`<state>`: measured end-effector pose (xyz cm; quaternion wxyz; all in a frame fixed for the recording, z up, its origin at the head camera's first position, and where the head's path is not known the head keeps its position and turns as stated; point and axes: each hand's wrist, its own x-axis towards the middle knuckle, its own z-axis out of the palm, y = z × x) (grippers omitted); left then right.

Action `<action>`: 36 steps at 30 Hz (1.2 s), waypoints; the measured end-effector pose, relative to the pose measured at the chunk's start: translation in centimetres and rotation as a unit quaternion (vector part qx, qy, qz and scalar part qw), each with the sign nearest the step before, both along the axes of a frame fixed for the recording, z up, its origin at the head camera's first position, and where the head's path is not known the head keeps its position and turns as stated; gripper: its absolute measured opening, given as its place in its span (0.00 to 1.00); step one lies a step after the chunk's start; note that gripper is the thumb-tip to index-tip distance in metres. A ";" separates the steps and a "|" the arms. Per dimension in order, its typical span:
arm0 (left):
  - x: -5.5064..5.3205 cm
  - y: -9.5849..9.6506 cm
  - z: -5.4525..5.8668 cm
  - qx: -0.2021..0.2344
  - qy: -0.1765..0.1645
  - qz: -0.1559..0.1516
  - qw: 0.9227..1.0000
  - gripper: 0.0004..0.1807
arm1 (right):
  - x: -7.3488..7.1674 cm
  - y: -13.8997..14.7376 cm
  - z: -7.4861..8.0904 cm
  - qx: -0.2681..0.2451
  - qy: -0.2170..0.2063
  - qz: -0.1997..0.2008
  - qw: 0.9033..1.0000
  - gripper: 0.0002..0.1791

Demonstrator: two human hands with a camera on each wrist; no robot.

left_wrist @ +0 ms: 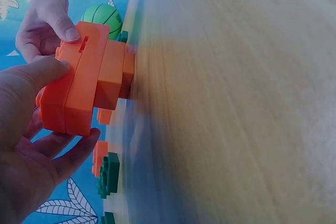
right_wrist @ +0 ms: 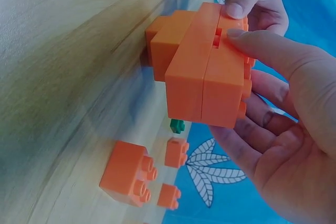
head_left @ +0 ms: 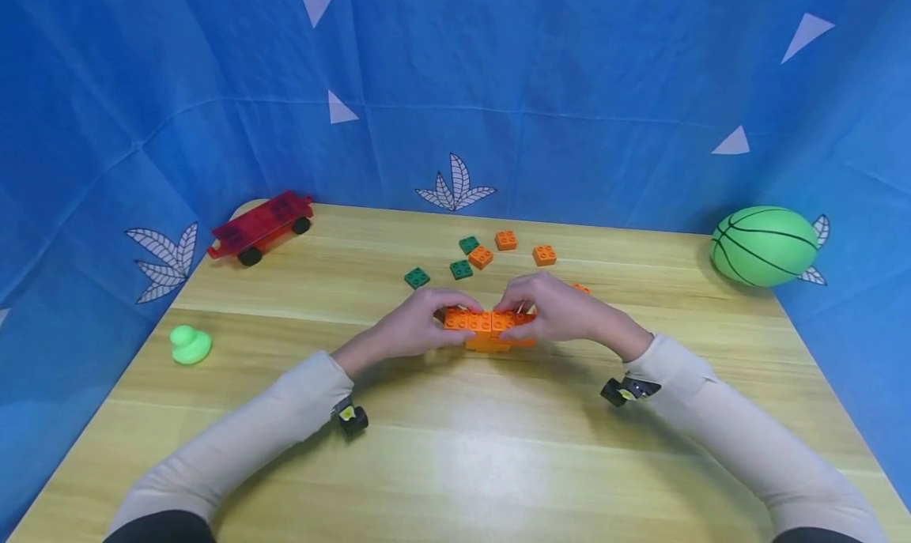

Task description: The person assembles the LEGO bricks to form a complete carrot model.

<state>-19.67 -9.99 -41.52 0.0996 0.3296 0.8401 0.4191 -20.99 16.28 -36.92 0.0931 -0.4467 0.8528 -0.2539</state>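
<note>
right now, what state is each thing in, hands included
orange brick build, stacked in layers, studs up, held by both hands
left hand, gripping the build's left end
right hand, gripping the build's right end
loose orange bricks, unattached, studs up
loose green bricks, unattached, studs up
red toy car, on its wheels
green toy duck, upright
green basketball, untouched

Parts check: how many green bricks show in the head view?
3: back brick, middle brick just in front of it, left brick. More may hide behind the right hand; the left wrist view shows a green piece beyond the orange build, possibly a fourth.
</note>
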 end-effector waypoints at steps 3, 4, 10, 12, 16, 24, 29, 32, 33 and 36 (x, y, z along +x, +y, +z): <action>0.0 0.0 0.0 -0.001 -0.002 0.001 1.000 0.19 | 0.0 0.0 -0.1 -0.003 0.000 0.000 1.000 0.14; 0.0 0.0 0.0 -0.001 -0.003 0.002 1.000 0.19 | -0.1 0.0 -0.1 -0.003 0.001 -0.002 1.000 0.14; 0.1 -0.1 0.1 0.001 -0.008 0.006 1.000 0.19 | -0.1 -0.2 -0.3 -0.002 -0.002 -0.012 1.000 0.12; 0.1 -0.1 0.1 0.002 -0.006 0.005 1.000 0.19 | 0.0 -0.2 -0.2 -0.003 -0.009 -0.017 1.000 0.12; 0.0 0.0 0.0 0.006 -0.001 0.004 1.000 0.19 | 0.1 -0.4 0.1 0.000 -0.031 -0.034 0.999 0.13; 0.0 0.0 -0.1 0.012 -0.006 0.007 1.000 0.19 | -0.1 -0.4 0.3 0.012 -0.070 -0.050 0.996 0.12; 0.0 -0.1 -0.2 0.015 -0.008 0.008 1.000 0.20 | -0.2 -0.4 0.2 0.005 -0.090 -0.050 0.995 0.12; 0.1 -0.1 -0.2 0.018 -0.010 0.008 1.000 0.20 | -0.2 -0.4 0.1 0.003 -0.093 -0.054 0.994 0.12; 0.1 0.0 -0.2 0.018 -0.011 0.008 1.000 0.20 | -0.2 -0.4 0.1 0.002 -0.094 -0.056 0.994 0.12; 0.1 0.1 -0.2 0.018 -0.014 0.008 1.000 0.20 | -0.1 -0.4 0.1 0.004 -0.095 -0.067 0.993 0.13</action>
